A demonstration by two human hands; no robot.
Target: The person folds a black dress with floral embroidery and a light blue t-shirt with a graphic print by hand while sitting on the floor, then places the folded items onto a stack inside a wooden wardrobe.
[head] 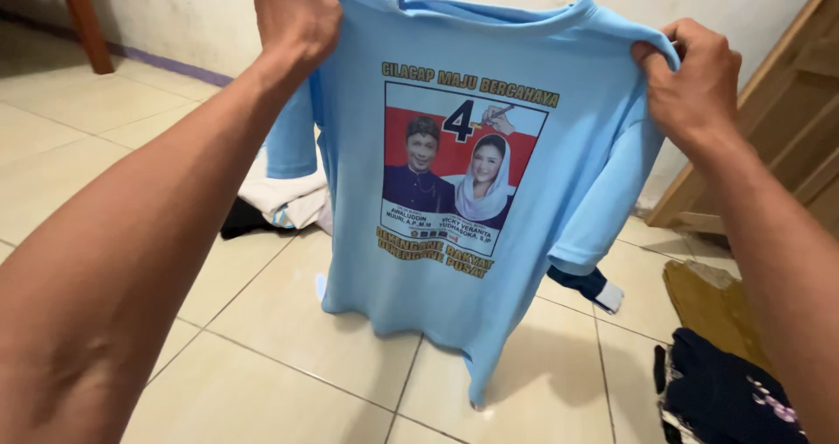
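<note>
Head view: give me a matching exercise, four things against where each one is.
Things:
1. light blue T-shirt
2. white cloth heap
3. dark navy garment
4. wooden frame

Places:
A. leaning against the wall, right
B. held up by both hands at the shoulders
C. floor, bottom right corner
D. floor, behind the shirt's left side

Pairs: 1-B, 2-D, 3-C, 4-A

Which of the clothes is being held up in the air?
The light blue T-shirt, held at its shoulders by the left hand and right hand. The other clothes lie on the floor.
</note>
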